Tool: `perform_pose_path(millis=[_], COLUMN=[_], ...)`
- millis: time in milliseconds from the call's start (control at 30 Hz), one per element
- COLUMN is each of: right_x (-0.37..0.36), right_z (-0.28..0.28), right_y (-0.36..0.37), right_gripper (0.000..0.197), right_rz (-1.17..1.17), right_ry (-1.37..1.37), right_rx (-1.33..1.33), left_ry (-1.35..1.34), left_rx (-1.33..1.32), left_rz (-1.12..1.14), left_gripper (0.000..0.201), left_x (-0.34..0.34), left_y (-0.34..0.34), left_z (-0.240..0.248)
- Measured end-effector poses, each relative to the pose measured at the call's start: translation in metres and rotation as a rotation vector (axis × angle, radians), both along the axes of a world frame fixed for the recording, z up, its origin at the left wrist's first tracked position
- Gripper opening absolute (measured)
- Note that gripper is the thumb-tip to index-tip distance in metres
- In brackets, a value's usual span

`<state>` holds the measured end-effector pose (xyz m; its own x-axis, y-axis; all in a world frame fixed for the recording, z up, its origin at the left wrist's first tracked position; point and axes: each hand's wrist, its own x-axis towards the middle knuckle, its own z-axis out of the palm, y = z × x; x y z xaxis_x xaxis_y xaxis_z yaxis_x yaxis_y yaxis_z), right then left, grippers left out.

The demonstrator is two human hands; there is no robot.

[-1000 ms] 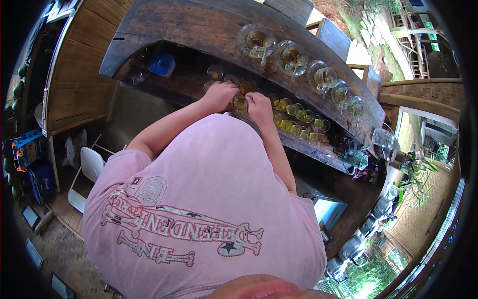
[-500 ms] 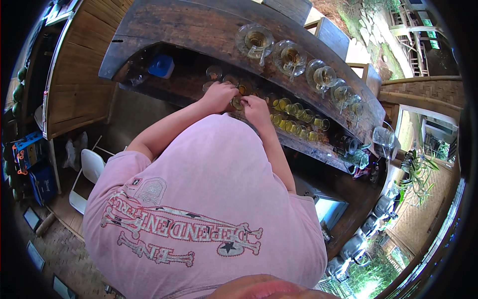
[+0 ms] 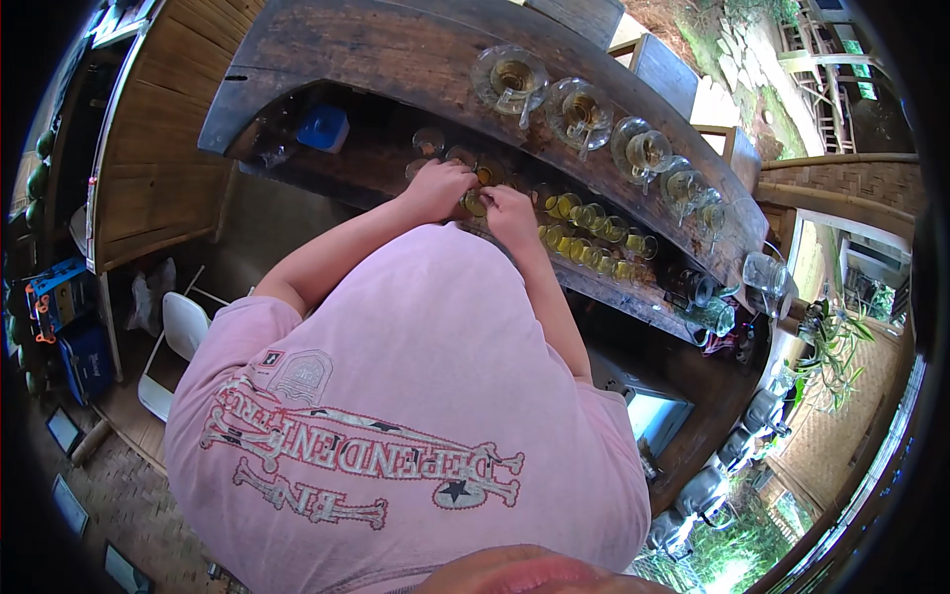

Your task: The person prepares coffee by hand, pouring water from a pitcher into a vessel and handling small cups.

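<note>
A small glass of yellowish liquid (image 3: 474, 204) stands on the lower wooden shelf (image 3: 371, 173), between my two hands. My right hand (image 3: 512, 211) is closed, its thumb and finger pinching at the glass's rim. To its left, my left hand (image 3: 441, 188) has its fingers curled down beside the same glass; its fingertips are partly hidden, so what they hold cannot be made out. Just beyond the fingers is another small glass with amber contents (image 3: 485, 175). Further small glasses, one of them a clear glass (image 3: 428, 142), stand past my left hand.
Rows of small filled glasses (image 3: 584, 238) extend right along the shelf. On the upper wooden counter (image 3: 366, 49) are several glass cups on saucers with spoons (image 3: 513, 77). A blue-lidded container (image 3: 324, 130) sits left, a large jar (image 3: 764, 272) right. A white chair (image 3: 184, 327) stands behind left.
The whole view has shifted very slightly. Both hands stay in nearly the same place around the small glass.
</note>
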<state>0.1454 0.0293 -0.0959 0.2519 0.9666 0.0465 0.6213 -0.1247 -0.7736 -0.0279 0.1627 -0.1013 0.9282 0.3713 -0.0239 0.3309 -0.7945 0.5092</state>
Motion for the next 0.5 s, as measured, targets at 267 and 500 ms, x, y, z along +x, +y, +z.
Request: perform_pose_path(millis=[267,500], right_x=[0.002,0.005], right_z=[-0.002,0.001], right_y=[0.001,0.001], right_gripper=[0.016,0.016], right_rz=[-0.013,-0.001], right_ry=[-0.023,-0.022], right_rx=[0.044,-0.009], left_ry=[0.025,-0.004], left_rx=[-0.009,-0.010], left_rz=[0.007,0.006], left_gripper=[0.046,0.043], left_x=[0.002,0.002], left_y=[0.001,0.001], left_z=[0.004,-0.003])
